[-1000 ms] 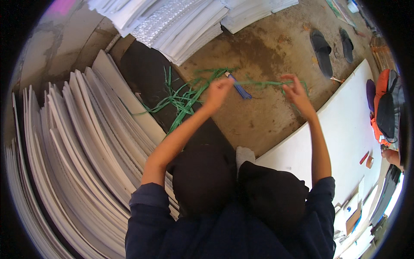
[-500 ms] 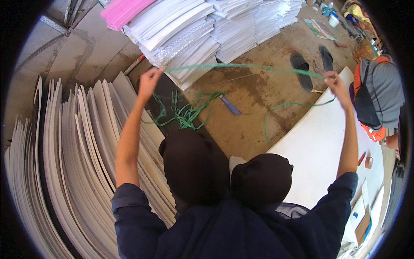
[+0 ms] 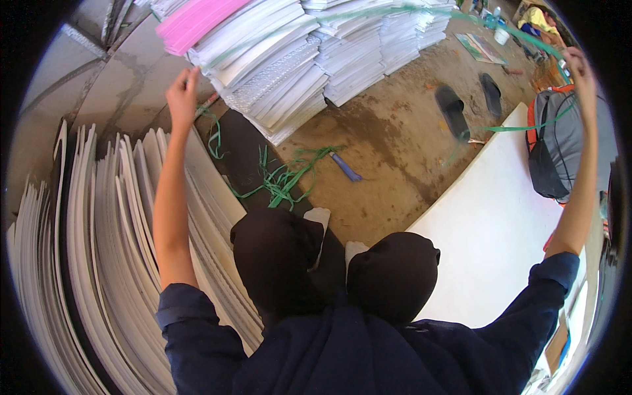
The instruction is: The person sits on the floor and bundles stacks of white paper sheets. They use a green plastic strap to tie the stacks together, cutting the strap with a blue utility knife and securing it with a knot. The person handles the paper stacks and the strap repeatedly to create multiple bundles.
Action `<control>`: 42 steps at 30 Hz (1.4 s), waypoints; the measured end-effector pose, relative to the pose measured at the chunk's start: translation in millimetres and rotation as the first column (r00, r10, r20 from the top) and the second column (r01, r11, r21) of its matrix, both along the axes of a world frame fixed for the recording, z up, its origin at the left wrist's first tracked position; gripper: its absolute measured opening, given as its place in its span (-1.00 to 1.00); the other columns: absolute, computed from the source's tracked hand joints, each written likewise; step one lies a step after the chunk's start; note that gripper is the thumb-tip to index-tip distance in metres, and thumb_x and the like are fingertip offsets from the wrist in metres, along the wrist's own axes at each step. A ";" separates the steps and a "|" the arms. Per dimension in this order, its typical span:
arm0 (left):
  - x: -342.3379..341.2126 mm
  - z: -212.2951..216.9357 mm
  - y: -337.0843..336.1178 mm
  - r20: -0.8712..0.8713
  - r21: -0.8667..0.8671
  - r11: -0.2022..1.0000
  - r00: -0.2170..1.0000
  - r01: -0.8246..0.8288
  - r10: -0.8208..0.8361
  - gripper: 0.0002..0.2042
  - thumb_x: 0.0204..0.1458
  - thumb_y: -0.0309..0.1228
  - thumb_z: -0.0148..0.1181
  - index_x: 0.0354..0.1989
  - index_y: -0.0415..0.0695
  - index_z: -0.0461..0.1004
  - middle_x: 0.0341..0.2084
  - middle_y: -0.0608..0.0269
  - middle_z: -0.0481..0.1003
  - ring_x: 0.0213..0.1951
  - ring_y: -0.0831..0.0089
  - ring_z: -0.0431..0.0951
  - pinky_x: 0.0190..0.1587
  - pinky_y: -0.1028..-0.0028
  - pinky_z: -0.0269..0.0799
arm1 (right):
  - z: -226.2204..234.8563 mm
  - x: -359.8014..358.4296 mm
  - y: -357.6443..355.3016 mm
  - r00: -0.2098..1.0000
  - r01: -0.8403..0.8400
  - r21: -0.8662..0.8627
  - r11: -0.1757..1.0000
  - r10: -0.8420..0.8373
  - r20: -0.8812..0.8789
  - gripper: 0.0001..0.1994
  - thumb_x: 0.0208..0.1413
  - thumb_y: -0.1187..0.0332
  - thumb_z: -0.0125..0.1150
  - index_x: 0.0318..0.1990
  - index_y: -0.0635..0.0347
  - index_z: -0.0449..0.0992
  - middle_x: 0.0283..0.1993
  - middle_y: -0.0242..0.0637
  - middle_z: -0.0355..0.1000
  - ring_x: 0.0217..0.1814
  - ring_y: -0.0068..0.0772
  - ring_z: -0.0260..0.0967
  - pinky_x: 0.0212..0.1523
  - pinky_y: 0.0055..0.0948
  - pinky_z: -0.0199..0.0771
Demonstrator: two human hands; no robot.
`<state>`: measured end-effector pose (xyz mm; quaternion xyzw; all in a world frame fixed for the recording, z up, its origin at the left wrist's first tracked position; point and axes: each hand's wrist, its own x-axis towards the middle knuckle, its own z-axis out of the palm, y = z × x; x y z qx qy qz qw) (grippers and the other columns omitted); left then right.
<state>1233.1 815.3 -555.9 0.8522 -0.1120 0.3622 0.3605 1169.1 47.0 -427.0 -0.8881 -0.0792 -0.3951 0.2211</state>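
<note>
A long green plastic strap bows between my raised hands, in front of the stacks at the top. My left hand is closed on one part of it, over the tops of the upright sheets. Far out to the right, my right hand pinches another part, above a grey backpack. A loose tail of the strap hangs back from that hand toward the white board. More green strap lies in a tangle on a dark board before my knees. Beside the tangle is a blue stick-like object.
White upright sheets crowd my left side. Tall stacks of white sheets, topped by pink ones, stand ahead. A large white board lies at right. Black sandals rest on the floor; a person is at far right.
Both my hands have moved outward and farther away, spreading the strap wider and higher. My right hand has gone from the white board's edge to above the backpack.
</note>
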 end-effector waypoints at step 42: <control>-42.8 -185.9 -32.0 -0.364 -0.118 0.987 0.929 -0.113 0.063 -0.84 0.02 -0.43 0.03 -0.28 -0.22 0.45 -0.44 0.20 0.45 -0.40 0.51 0.45 -0.35 0.53 0.34 | -299.7 105.0 261.6 0.971 -0.017 0.070 0.997 0.033 -0.239 -0.67 0.06 0.40 -0.01 -0.03 0.32 0.22 0.01 -0.03 0.17 0.10 -0.06 0.10 0.10 -0.27 0.09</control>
